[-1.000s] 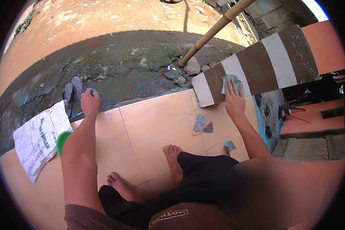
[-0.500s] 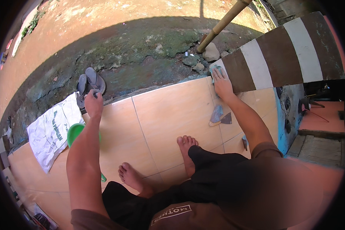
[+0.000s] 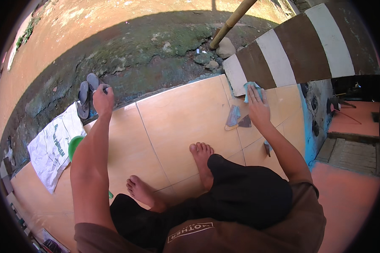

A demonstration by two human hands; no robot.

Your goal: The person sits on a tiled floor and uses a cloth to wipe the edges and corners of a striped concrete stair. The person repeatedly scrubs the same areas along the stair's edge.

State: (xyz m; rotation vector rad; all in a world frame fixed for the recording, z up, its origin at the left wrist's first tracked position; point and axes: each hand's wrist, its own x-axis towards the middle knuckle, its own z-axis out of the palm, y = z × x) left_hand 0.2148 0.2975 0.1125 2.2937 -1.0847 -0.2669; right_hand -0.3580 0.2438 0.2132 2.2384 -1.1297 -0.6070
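Note:
With its fingers stretched over a light blue cloth [image 3: 246, 93], my right hand [image 3: 258, 107] presses it on the lower edge of a brown-and-white striped low wall [image 3: 264, 63], where it meets the tiles. My left hand [image 3: 103, 101] is closed in the air beside a pair of grey sandals [image 3: 84, 99]. Something small and dark shows at its fingers, too small to make out. On the tiles below my right hand lie a bluish crumpled piece [image 3: 234, 113] and a dark, flat triangular piece [image 3: 245, 121].
A white printed sack [image 3: 55, 147] and a green plastic container [image 3: 74, 146] lie left of my left forearm. My bare feet stand on the peach tiles [image 3: 173, 122]. A bamboo pole [image 3: 230, 23] and stones [image 3: 226, 48] stand beyond the tiled edge. A small tool [image 3: 267, 147] lies near my right forearm.
My right hand has slid the cloth from the wall's near corner down and right along its lower edge. My left hand stays closed near the sandals; the view has shifted slightly.

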